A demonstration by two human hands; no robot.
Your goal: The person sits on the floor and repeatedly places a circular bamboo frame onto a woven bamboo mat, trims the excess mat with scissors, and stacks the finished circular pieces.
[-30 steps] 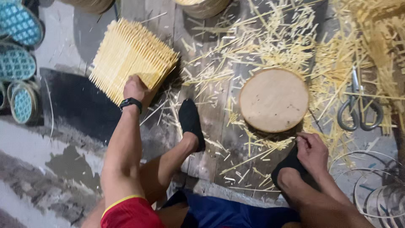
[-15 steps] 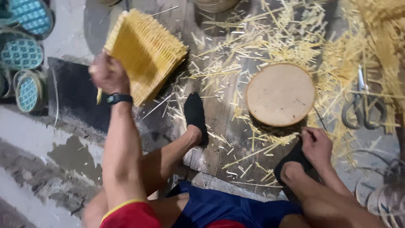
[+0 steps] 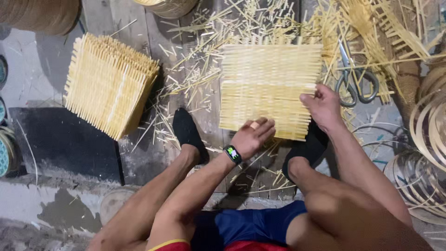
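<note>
A square woven bamboo mat (image 3: 269,88) lies flat on the floor in front of me, between my two feet in black socks. My left hand (image 3: 253,135), with a watch on its wrist, holds the mat's near edge. My right hand (image 3: 324,108) grips the mat's right edge, thumb on top. A stack of the same mats (image 3: 109,83) stands to the left, apart from both hands.
Scissors (image 3: 355,79) lie just right of the mat among loose bamboo strips (image 3: 371,32). Bamboo hoops (image 3: 429,139) pile up at the far right. Splinters (image 3: 195,74) litter the boards. Round baskets (image 3: 42,14) sit at the top left, and a black mat (image 3: 60,144) lies at the left.
My left hand lifted one mat off the stack and carried it right, laying it over the round wooden block, now hidden. My right hand moved up from my foot to the mat's edge.
</note>
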